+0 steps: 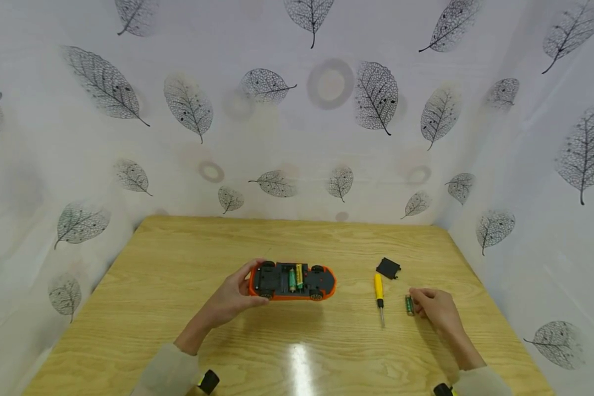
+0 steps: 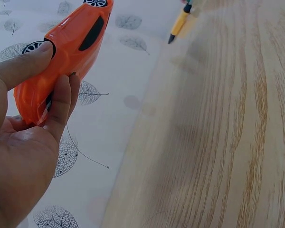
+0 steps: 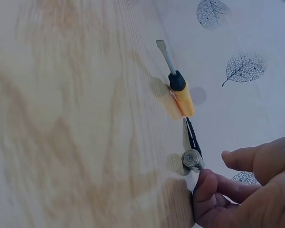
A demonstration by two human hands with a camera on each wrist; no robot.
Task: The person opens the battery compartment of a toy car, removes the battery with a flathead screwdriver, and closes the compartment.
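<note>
My left hand grips the rear of an orange toy car, thumb on one side and fingers on the other. The car is held underside up, its black base showing in the head view. Its battery compartment holds two batteries side by side, a green battery and a gold-and-green battery. At the right, my right hand is beside a loose green battery on the table. In the right wrist view its fingertips are against or very near that battery, with the thumb apart from it.
A yellow-handled screwdriver lies left of the loose battery, its flat tip toward me. Behind it lies a black battery cover. The wooden table meets leaf-patterned white sheeting at the back and sides.
</note>
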